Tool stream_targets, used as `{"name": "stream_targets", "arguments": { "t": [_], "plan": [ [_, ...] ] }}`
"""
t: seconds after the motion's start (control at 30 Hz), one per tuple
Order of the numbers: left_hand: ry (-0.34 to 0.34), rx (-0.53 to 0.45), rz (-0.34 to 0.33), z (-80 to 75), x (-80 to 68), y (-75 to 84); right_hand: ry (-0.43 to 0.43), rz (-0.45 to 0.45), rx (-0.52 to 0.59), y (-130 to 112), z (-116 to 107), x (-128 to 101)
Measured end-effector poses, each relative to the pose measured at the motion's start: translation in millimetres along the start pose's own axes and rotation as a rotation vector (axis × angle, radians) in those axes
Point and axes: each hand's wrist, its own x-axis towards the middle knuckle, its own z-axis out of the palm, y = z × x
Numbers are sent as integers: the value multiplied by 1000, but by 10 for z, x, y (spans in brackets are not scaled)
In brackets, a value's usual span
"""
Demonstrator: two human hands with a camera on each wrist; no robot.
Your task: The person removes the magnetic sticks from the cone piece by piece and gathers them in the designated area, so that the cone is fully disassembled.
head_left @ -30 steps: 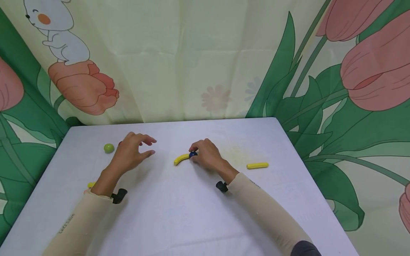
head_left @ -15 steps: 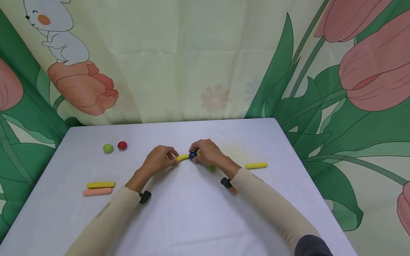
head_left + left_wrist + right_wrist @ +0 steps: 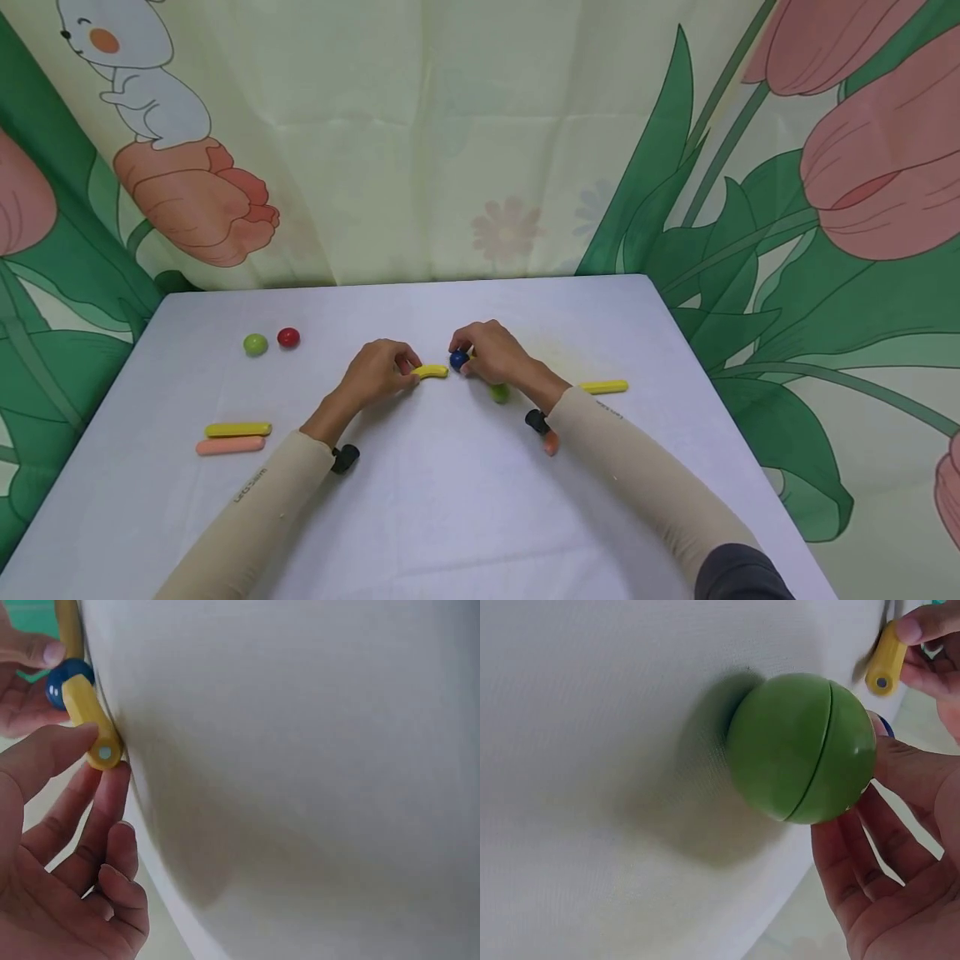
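Curved yellow stick (image 3: 432, 372), mid table (image 3: 420, 500), pinched in L hand (image 3: 375, 371), free end nr blue ball (image 3: 459, 360) gripped by R hand (image 3: 495, 353); both forearms angled inward. Around, L to R: peach stick (image 3: 230, 446), yellow stick (image 3: 237, 429), green ball (image 3: 255, 344), red ball (image 3: 288, 337); R arm partly hides 2nd green ball (image 3: 499, 394), orange-ish pc (image 3: 551, 443), straight yellow stick (image 3: 607, 387).

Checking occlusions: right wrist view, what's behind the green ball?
Beyond the green ball show the right hand, a sliver of the blue ball and, farther off, a yellow piece. Anything directly behind is covered.
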Motion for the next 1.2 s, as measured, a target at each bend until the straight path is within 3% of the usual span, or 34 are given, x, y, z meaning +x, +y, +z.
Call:
{"name": "stream_targets", "arguments": {
  "t": [0.17, 0.4, 0.7, 1.2],
  "plan": [
    [-3, -5, 37, 19, -14, 5, 2, 10, -13, 30, -10, 6],
    [-66, -34, 75, 87, -43, 89, -14, 47, 33, 95, -99, 22],
    [-17, -68, 48, 150, -88, 104, -24, 76, 71, 238, -195, 33],
    [-144, -164, 106, 518, -82, 566, -20, 81, 98, 454, -303, 112]
  ]
}}
